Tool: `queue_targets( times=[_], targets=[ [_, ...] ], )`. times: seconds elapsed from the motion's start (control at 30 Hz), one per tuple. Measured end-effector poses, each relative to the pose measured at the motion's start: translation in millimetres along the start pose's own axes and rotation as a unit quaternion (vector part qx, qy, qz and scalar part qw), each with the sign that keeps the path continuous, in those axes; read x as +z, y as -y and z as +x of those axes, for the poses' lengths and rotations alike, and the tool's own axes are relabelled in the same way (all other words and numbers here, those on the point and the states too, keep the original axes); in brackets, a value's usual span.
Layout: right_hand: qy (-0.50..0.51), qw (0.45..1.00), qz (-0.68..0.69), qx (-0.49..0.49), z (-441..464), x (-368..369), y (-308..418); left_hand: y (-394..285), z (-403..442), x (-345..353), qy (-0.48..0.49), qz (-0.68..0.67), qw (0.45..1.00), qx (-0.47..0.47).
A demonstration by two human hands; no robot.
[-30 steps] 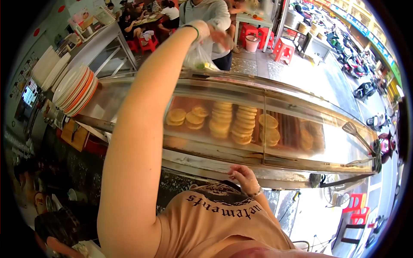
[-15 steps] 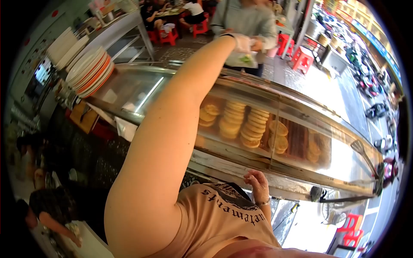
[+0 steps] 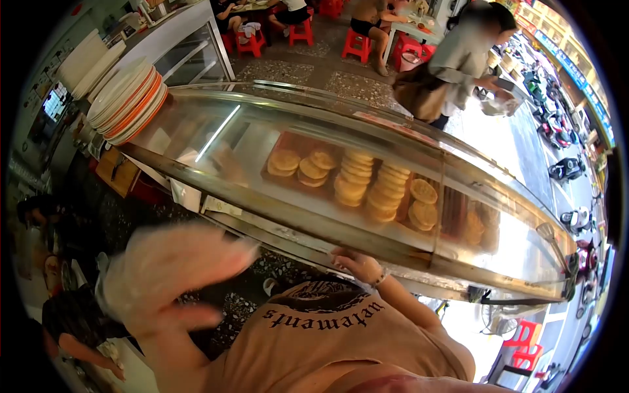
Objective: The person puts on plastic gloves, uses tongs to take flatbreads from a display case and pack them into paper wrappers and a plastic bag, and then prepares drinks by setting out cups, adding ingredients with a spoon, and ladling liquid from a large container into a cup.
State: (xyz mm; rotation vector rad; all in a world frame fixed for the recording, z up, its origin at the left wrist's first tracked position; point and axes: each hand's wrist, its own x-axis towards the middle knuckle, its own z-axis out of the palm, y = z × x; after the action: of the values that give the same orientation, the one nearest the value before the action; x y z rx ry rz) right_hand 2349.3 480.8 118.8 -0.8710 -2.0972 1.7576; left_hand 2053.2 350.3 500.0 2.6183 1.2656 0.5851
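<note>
Seemingly between handlings: holds plastic-gloved left hand (image 3: 173, 272) spread; curls right hand (image 3: 359, 264), cannot tell on what, near long glass-and-metal case (image 3: 262, 204). To reach round golden flatbreads (image 3: 356, 175), at right hand's twelve o'clock, must clear glass.

Pale grey pavement (image 3: 491, 150): daylight, kinda blown out
Long glass-topped case (image 3: 246, 147): white glare streak
Left hand (image 3: 164, 278): motion-blurred, lol
Frame edges: fisheye-bent, black

long glass display case (image 3: 275, 211) with a worn frame, set obliquely, flat round golden cakes (image 3: 386, 193) inside behind hazy glass, two long overlapping columns in the middle, smaller overlapping groups either side, reddish-brown tray (image 3: 293, 140) beneath, cakes at right end indistinct
</note>
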Motion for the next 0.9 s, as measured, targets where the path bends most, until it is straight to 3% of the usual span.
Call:
queue_targets(
  times=[0.03, 0.07, 0.1, 0.2, 0.3, 0.4, 0.47, 0.5, 0.7, 0.9],
  targets=[
    [0.011, 0.998, 0.050, 0.044, 8, 10, 34, -2, -37, -1, 0.008, -0.027, 0.999, -0.021],
    [0.006, 0.998, 0.051, 0.045, 22, 24, 41, -3, -78, 26, -0.152, -0.059, 0.985, -0.048],
    [0.032, 0.997, 0.059, 0.047, 36, 39, 47, 4, -113, 13, -0.065, -0.079, 0.993, -0.061],
    [0.073, 0.995, 0.056, 0.044, 80, 104, 77, -12, -204, -8, -0.035, -0.032, 0.992, -0.115],
    [0.176, 0.983, 0.013, 0.056, 129, 188, 115, 0, -292, -26, -0.062, -0.047, 0.987, -0.137],
    [0.252, 0.964, -0.087, -0.018, 177, 287, 154, 15, -375, -48, -0.101, -0.067, 0.982, -0.148],
    [0.295, 0.950, -0.078, -0.063, 202, 346, 177, 26, -419, -62, -0.125, -0.081, 0.978, -0.148],
    [0.337, 0.933, -0.065, -0.109, 215, 372, 188, 33, -437, -69, -0.133, -0.087, 0.976, -0.148],
    [0.395, 0.909, -0.055, -0.121, 272, 468, 224, 74, -521, -103, -0.170, -0.120, 0.968, -0.139],
    [0.392, 0.911, -0.067, -0.109, 338, 490, 241, 115, -560, -123, -0.196, -0.134, 0.962, -0.136]
  ],
)
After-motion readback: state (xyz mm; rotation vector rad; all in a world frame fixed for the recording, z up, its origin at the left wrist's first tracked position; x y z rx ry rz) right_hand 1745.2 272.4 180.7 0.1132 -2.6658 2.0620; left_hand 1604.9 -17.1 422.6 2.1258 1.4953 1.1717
